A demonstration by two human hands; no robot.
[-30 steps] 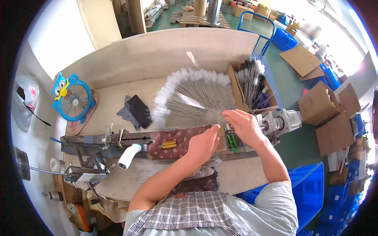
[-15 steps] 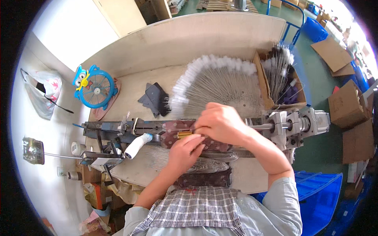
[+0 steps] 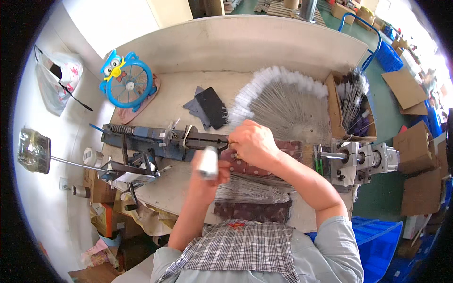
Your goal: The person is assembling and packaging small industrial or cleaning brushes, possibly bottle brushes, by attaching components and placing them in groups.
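Left hand [image 3: 211, 170] is clenched around a white cylindrical handle [image 3: 207, 162], raised just in front of the blue metal machine [image 3: 155, 140] on the counter [image 3: 184, 89]. Right hand [image 3: 252, 143] presses, fingers curled, on the patterned cloth pad [image 3: 292, 147]; whether it grips anything cannot be told.

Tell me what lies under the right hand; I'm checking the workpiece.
Under the right hand lies a maroon dotted cloth pad on the long blue-grey metal machine. Whatever the fingers pinch is covered.
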